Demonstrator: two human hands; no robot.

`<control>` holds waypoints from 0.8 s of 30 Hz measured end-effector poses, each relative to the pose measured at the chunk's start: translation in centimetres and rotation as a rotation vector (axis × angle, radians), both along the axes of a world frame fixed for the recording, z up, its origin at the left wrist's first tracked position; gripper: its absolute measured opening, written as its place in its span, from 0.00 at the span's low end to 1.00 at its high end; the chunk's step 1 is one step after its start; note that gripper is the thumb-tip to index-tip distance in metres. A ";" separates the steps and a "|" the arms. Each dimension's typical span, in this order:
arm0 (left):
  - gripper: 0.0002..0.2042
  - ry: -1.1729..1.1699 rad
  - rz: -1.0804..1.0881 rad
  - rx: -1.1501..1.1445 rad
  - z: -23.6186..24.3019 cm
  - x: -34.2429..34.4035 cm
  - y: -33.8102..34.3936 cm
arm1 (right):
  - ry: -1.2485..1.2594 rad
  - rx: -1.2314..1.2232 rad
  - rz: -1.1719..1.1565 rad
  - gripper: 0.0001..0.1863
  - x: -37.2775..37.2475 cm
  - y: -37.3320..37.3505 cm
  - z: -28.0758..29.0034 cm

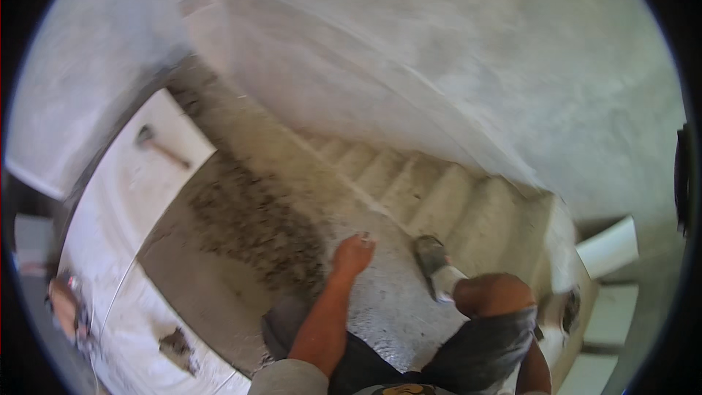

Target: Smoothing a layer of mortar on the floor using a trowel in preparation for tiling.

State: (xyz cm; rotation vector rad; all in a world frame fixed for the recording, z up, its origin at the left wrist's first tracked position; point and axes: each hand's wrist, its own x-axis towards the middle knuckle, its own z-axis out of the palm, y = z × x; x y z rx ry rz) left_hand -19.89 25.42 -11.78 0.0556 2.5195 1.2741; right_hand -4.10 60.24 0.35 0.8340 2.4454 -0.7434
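My left hand (pixel 352 254) hangs over the grey landing beside the stairs, fingers closed round something small and pale that I cannot make out. To its left lies a bed of wet and lumpy mortar (pixel 252 234). Beyond that, a mallet (pixel 161 148) with a wooden handle rests on a large white tile (pixel 117 205). My right forearm (pixel 534 369) drops out at the lower right; its hand is out of view. My sandalled foot (pixel 431 262) stands at the stair edge.
Concrete steps (pixel 398 186) run along a curved plastered low wall (pixel 307 80). More white panels (pixel 607 311) stand at the right. A tool with a cord (pixel 66 307) sits at the far left. Grey plastered walls (pixel 526 44) enclose the space.
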 end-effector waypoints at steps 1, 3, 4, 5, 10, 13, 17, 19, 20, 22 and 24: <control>0.22 0.077 -0.028 0.037 -0.5 -0.1 0.9 | 0.001 0.030 -0.063 0.21 -0.8 0.4 0.5; 0.19 0.168 -0.077 0.006 -1.9 -0.1 1.4 | 0.006 0.079 -0.206 0.21 1.7 3.8 0.6; 0.17 0.269 -0.142 -0.042 -3.0 -0.4 0.9 | 0.016 0.108 -0.281 0.21 9.8 7.0 -0.1; 0.16 0.469 -0.404 -0.091 -4.3 -1.0 0.6 | 0.027 0.141 -0.364 0.22 15.9 9.5 0.1; 0.17 -0.145 -0.173 0.238 0.1 -0.5 5.4 | -0.244 0.329 -0.291 0.28 18.7 5.5 4.4; 0.17 -0.207 -0.216 0.245 1.2 -0.1 6.4 | -0.306 0.231 -0.500 0.29 20.9 3.8 4.7; 0.16 -0.210 -0.240 0.269 -0.9 -0.8 6.6 | -0.307 0.175 -0.574 0.30 25.8 2.5 3.7; 0.16 -0.219 -0.226 0.265 -1.8 -1.8 6.8 | -0.248 0.197 -0.600 0.30 29.2 3.5 3.2; 0.16 -0.224 -0.203 0.263 -2.2 -2.0 6.7 | -0.187 0.222 -0.618 0.30 30.7 3.6 2.6; 0.17 -0.220 -0.213 0.237 -1.5 -2.3 6.4 | -0.151 0.195 -0.760 0.29 30.2 3.2 4.2; 0.17 -0.207 -0.228 0.233 -1.1 -2.2 6.6 | -0.101 0.189 -0.907 0.29 30.2 3.4 5.3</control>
